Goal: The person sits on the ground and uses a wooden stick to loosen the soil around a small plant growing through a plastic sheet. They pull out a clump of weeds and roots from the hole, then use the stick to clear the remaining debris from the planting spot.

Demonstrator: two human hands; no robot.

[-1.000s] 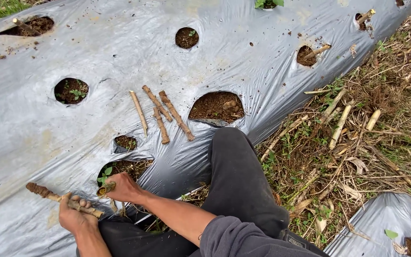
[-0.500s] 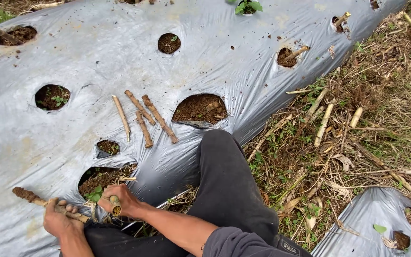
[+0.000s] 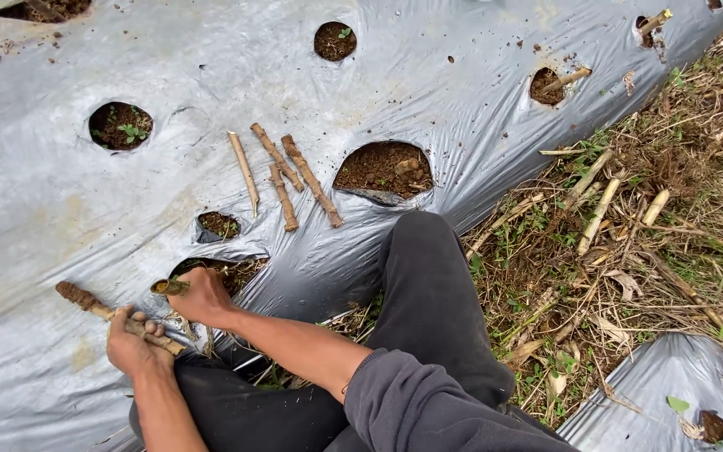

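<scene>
Right hand (image 3: 198, 297) has lifted from low by the knee back over the torn hole (image 3: 226, 272) in the plastic mulch (image 3: 60, 226), grip clenched on a short cutting (image 3: 167, 286). Left hand (image 3: 131, 341) keeps its soil-tipped stick (image 3: 85, 300) grasped, tip resting on the sheet.

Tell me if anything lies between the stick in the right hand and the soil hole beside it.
Nothing visible does. The right hand holds the short stick at the edge of the hole in the plastic sheet, with open soil beside it.
</scene>
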